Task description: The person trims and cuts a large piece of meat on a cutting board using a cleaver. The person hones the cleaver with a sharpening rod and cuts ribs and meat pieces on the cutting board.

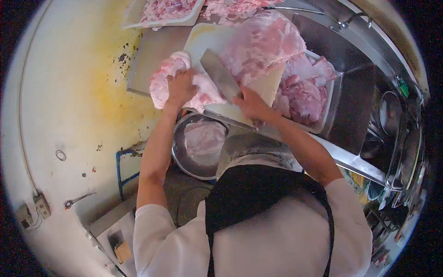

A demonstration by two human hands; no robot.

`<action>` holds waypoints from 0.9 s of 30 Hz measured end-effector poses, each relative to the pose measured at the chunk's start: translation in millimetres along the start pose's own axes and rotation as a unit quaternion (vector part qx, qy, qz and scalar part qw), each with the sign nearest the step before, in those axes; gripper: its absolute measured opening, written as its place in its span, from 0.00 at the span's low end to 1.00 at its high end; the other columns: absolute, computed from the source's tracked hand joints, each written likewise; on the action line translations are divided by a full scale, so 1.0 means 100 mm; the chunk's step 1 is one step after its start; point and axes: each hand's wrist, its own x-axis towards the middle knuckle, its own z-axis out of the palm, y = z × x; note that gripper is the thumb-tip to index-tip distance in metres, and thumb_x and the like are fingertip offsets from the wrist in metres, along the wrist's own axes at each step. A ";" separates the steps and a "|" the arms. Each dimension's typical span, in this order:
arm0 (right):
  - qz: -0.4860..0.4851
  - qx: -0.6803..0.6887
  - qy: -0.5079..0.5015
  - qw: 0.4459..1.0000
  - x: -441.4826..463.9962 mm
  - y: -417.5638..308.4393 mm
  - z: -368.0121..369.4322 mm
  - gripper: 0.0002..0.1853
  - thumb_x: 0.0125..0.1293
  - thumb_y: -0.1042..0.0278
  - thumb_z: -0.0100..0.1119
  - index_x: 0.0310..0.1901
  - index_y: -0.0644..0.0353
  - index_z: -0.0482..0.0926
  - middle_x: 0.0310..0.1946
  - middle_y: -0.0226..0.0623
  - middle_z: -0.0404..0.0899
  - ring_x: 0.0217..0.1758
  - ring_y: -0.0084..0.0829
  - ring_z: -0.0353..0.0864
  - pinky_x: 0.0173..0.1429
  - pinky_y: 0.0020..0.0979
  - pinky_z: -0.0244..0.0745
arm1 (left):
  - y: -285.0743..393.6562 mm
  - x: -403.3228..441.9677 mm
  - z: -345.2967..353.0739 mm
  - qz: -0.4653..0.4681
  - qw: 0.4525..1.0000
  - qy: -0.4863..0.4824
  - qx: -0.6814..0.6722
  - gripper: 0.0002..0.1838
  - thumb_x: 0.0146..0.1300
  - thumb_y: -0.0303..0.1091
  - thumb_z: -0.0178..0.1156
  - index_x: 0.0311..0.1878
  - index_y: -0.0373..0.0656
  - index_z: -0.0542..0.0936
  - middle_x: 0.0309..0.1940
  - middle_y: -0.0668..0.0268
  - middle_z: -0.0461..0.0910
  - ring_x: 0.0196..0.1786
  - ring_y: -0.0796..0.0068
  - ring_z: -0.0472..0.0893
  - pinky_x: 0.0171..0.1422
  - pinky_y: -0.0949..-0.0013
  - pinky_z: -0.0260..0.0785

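Pale-pink meat (pixel 161 85) sits beneath our gripping left hand (pixel 181 87); near it, our right hand (pixel 254 105) clasps a cleaver (pixel 218 74).

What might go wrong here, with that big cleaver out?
Perhaps a cut: the right hand holds the cleaver with its blade close to the bare left hand.

The piece of meat under the left hand reaches past the edge of the cutting board, so it might slip.

A slipping piece could also drop toward the metal bowl below.
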 end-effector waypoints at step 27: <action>0.017 -0.148 -0.089 0.985 -0.97 -0.46 -0.67 0.25 0.68 0.58 0.55 0.59 0.69 0.70 0.53 0.64 0.76 0.57 0.57 0.78 0.59 0.48 0.71 | -0.57 -0.64 0.04 0.031 0.971 0.173 -0.164 0.18 0.42 0.22 0.62 0.42 0.41 0.80 0.41 0.57 0.82 0.51 0.49 0.78 0.51 0.51 0.73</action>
